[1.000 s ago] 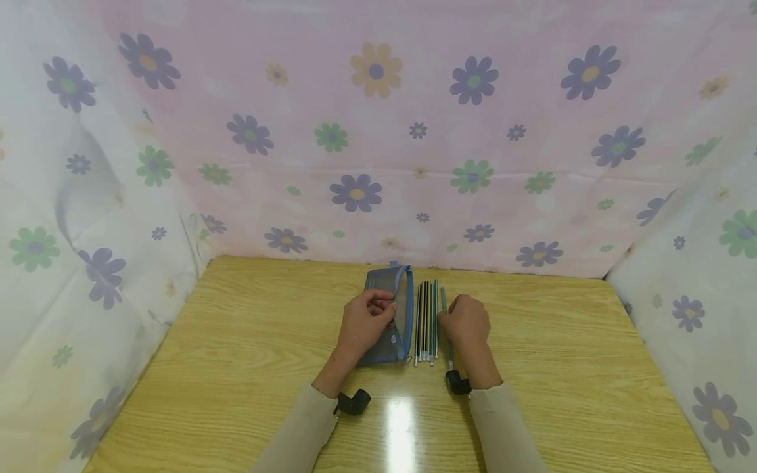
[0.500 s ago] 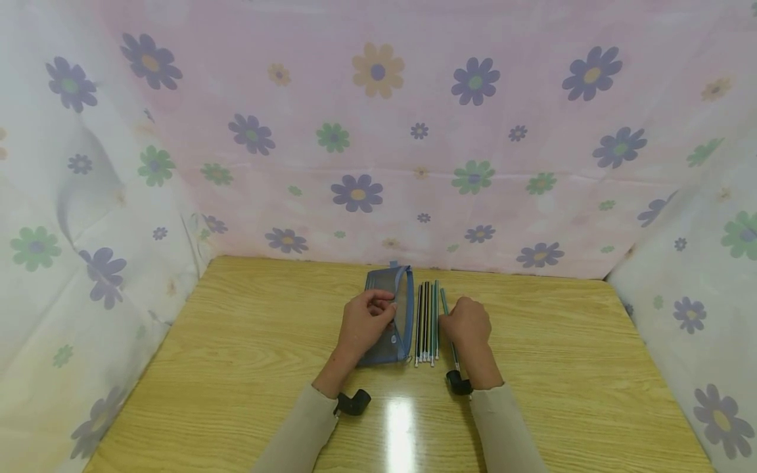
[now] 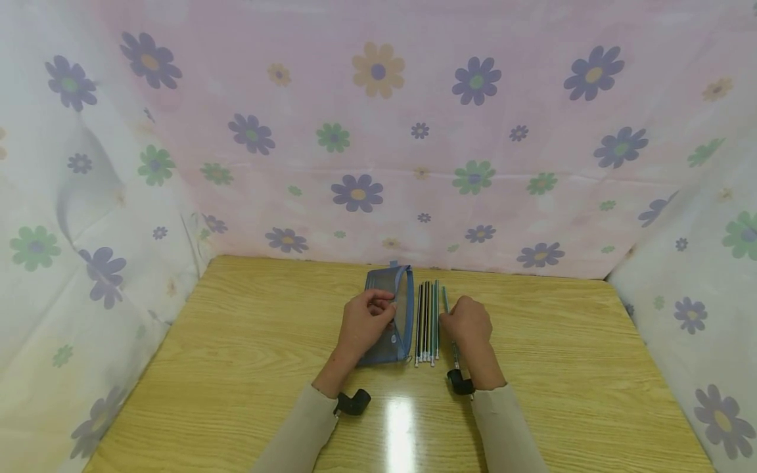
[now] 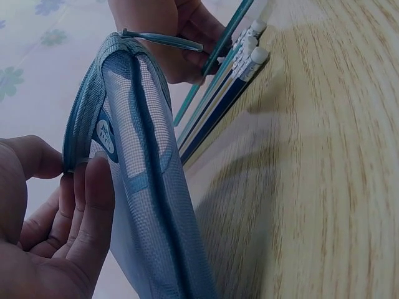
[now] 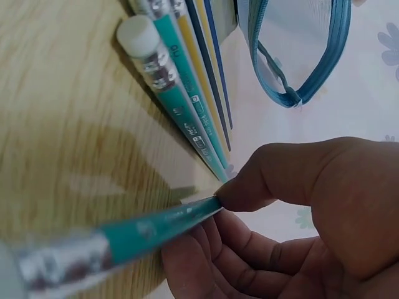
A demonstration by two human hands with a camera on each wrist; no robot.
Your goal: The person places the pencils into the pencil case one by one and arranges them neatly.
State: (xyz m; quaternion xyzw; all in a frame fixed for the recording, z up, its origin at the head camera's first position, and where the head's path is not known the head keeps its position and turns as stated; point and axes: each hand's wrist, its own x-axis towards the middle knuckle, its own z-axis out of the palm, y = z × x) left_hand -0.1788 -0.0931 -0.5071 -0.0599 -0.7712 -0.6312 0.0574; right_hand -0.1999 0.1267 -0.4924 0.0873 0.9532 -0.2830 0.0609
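Note:
A blue mesh zip pouch (image 3: 384, 353) lies on the table with its zipped mouth gaping toward the right. My left hand (image 3: 365, 322) pinches the edge of that mouth between thumb and fingers; the left wrist view shows the mesh side and zip of the pouch (image 4: 156, 187) close up. To the right of the pouch, several pencils (image 3: 427, 322) lie side by side, white eraser ends toward me. My right hand (image 3: 469, 325) pinches one teal pencil (image 5: 156, 227) between thumb and fingers, just right of the row. Its eraser end is blurred in the right wrist view.
The wood-grain table (image 3: 266, 328) extends to both sides of the hands. Behind it hangs a pink flowered cloth (image 3: 414, 151), with white flowered cloth at both sides. A black camera mount (image 3: 353, 402) sits at the left wrist, and another mount (image 3: 459, 382) at the right.
My right hand has shifted slightly to the right with the teal pencil, whose angle has changed a little. The left hand and the pouch look the same.

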